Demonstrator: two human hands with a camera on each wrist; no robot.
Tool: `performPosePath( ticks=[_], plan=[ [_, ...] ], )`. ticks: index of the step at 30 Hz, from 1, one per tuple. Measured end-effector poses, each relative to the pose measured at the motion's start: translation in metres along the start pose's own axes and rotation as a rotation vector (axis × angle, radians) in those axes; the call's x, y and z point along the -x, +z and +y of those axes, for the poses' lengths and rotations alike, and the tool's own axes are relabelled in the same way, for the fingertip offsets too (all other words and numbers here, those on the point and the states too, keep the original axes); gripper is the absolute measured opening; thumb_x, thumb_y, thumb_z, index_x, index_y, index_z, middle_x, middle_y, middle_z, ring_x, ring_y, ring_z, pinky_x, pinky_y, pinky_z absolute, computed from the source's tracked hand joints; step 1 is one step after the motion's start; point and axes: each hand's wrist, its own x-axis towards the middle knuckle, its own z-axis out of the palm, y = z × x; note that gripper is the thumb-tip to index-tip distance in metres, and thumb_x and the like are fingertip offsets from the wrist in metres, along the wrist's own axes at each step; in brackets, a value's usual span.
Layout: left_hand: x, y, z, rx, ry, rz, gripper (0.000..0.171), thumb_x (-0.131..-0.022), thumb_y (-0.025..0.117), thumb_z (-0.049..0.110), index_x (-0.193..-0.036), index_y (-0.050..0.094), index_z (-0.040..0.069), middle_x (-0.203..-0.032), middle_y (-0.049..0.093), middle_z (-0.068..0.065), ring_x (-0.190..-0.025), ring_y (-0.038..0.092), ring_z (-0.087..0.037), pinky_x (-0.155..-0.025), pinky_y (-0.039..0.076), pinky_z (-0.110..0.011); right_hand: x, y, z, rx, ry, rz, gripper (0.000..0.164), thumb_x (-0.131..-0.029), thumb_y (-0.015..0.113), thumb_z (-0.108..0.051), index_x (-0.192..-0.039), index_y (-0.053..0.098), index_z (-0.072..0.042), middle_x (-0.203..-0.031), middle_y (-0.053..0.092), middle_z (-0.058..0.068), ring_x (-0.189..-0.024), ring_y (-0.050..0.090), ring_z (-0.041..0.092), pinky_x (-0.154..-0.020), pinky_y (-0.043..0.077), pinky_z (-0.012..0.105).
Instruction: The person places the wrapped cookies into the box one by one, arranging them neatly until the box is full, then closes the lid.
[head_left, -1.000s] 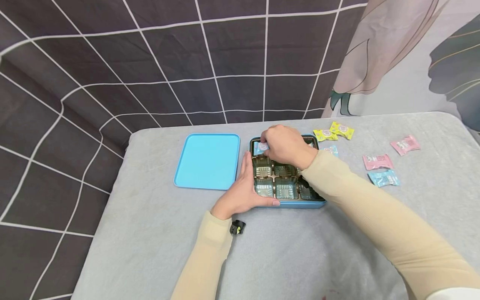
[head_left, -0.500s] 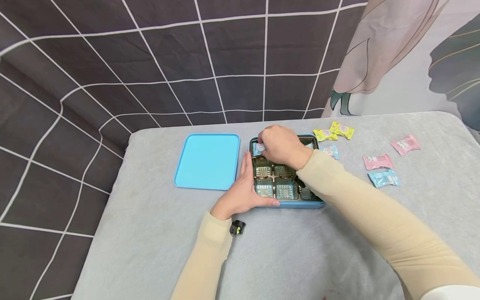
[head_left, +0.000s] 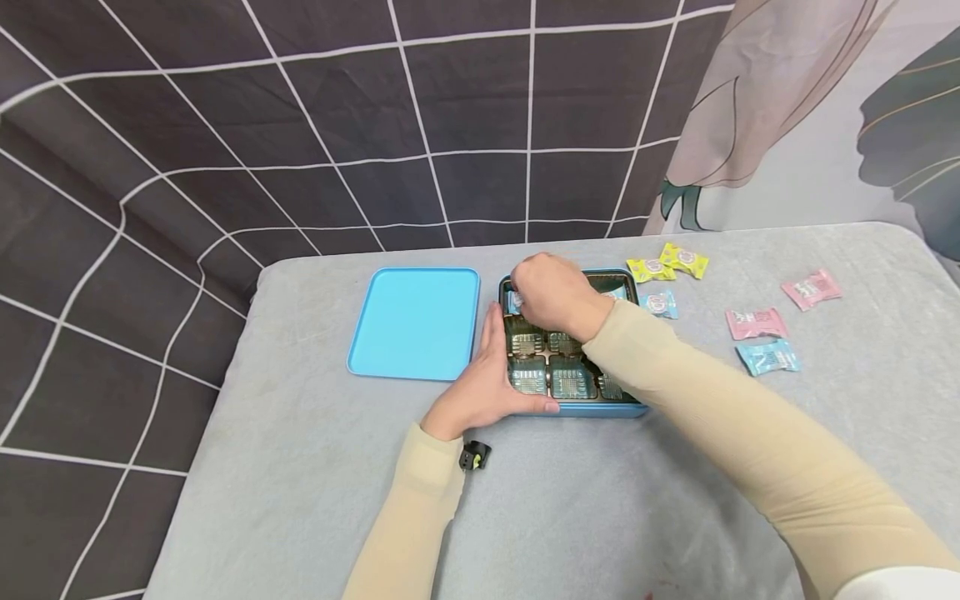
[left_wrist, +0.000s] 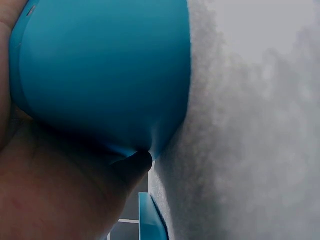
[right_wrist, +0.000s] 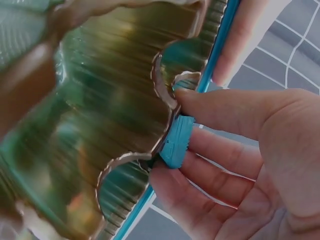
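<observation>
A blue tin (head_left: 600,410) with a clear plastic tray (head_left: 573,379) divided into compartments sits on the cloth. My left hand (head_left: 480,383) braces its near left corner, fingers straight along the left side and thumb along the front. The left wrist view has that hand against the tin's blue wall (left_wrist: 105,65). My right hand (head_left: 553,293) is over the far left compartment, pinching a small blue-wrapped candy (right_wrist: 177,142) at its end between thumb and fingers. In the head view the right hand mostly covers it. Another blue wrapper (head_left: 617,293) shows in the far right compartment.
The blue lid (head_left: 415,323) lies left of the tin. To the right are two yellow candies (head_left: 684,260), a blue candy (head_left: 660,304) close to the tin, two pink candies (head_left: 756,323) and another blue candy (head_left: 769,357). A dark gridded curtain (head_left: 472,108) hangs behind.
My right hand has shifted slightly left over the far left compartment, covering more of the blue candy. More of the far right wrapper now shows. The left hand stays where it was.
</observation>
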Motion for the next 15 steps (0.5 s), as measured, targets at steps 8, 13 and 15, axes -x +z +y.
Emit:
performPosePath(
  ticks=[8, 13, 15],
  plan=[
    [-0.0006, 0.0002, -0.0008, -0.007, 0.008, 0.002, 0.149, -0.071, 0.089, 0.053, -0.154, -0.027, 0.012, -0.164, -0.027, -0.008, -0.148, -0.02, -0.008, -0.122, 0.01, -0.037, -0.0026, 0.0033, -0.0042, 0.059, 0.006, -0.022, 0.018, -0.088, 0.06, -0.002, -0.072, 0.067, -0.004, -0.08, 0.069, 0.015, -0.079, 0.068, 0.035, -0.07, 0.058, 0.05],
    [-0.0009, 0.0004, -0.0013, -0.017, 0.015, 0.009, 0.149, -0.07, 0.089, 0.053, -0.155, -0.026, 0.01, -0.165, -0.026, -0.008, -0.148, -0.019, -0.008, -0.122, 0.01, -0.037, -0.0039, 0.0035, -0.0046, 0.061, 0.015, -0.031, 0.017, -0.088, 0.061, -0.004, -0.072, 0.067, -0.004, -0.083, 0.07, 0.016, -0.081, 0.068, 0.036, -0.071, 0.058, 0.05],
    [-0.0009, 0.0006, -0.0015, -0.018, 0.016, 0.011, 0.149, -0.07, 0.089, 0.053, -0.155, -0.026, 0.01, -0.165, -0.026, -0.008, -0.148, -0.019, -0.008, -0.122, 0.01, -0.037, -0.0043, 0.0038, -0.0048, 0.063, 0.016, -0.037, 0.016, -0.088, 0.062, -0.004, -0.073, 0.068, -0.003, -0.084, 0.071, 0.017, -0.083, 0.068, 0.036, -0.072, 0.058, 0.051]
  ],
)
